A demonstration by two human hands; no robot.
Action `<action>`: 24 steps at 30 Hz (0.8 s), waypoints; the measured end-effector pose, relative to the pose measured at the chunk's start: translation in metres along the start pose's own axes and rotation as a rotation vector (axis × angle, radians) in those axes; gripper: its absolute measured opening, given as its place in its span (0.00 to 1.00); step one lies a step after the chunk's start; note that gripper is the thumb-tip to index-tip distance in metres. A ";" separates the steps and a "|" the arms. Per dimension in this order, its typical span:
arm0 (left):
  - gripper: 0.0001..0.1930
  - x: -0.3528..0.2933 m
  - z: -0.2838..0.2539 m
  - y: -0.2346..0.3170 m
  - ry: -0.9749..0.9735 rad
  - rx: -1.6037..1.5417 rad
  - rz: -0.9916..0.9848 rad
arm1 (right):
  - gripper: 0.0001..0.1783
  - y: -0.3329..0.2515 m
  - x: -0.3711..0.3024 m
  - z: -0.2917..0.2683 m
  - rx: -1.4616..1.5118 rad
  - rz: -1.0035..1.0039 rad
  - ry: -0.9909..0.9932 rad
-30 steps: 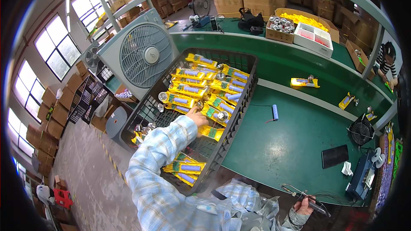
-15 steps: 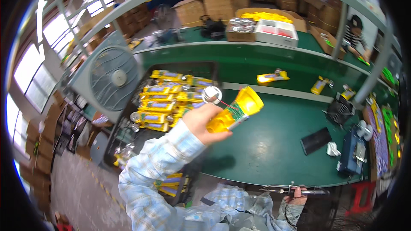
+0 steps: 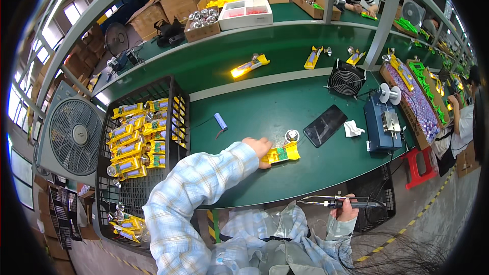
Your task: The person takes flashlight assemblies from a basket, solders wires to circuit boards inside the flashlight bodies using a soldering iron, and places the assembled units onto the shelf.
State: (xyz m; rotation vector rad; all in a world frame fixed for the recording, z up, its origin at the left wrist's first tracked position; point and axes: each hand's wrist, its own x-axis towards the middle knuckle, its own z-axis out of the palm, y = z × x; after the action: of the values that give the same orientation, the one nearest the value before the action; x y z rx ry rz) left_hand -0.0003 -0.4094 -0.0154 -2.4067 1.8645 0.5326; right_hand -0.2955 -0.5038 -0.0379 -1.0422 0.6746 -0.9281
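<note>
The bench (image 3: 232,186) spreads out in front of me, and I judge its flat top a better support than my own grip in mid-air. The crate (image 3: 126,197) of yellow pieces stands to the left, so my sleeve needs to stay clear of its rim. The station (image 3: 382,135) sits toward the bench's right end, well apart from my left fingers. Nearer, the phone (image 3: 325,126) lies just right of the piece I am handling; a little more room there would help. In my right hand (image 3: 348,209), the fingers are wrapped around the handle of the iron (image 3: 359,204), its thin tip pointing left at the bench's near edge, close to my clothes; I treat it as hot and would lift it clear of the cloth. My left hand (image 3: 259,148) grasps the left end of the case (image 3: 285,154), which rests on the bench, green showing inside. I think gentle pressure at that end is enough, with fingertips well back from wherever the tip goes. The loose cell (image 3: 220,121) lies off to the left. Smallest, the cup (image 3: 292,136) lies just beside the case's far edge; any wire joining them is too fine to make out, so I would avoid tugging it.
</note>
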 end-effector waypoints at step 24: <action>0.19 -0.183 -0.113 -0.010 0.601 0.041 -0.448 | 0.14 0.058 0.036 -0.033 0.010 0.084 -0.205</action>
State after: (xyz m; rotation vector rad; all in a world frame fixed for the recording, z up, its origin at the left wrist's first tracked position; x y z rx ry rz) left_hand -0.0027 -0.2642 0.1434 -3.0442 1.3498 -0.2885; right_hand -0.2881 -0.5375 -0.1059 -1.0752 0.5374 -0.7396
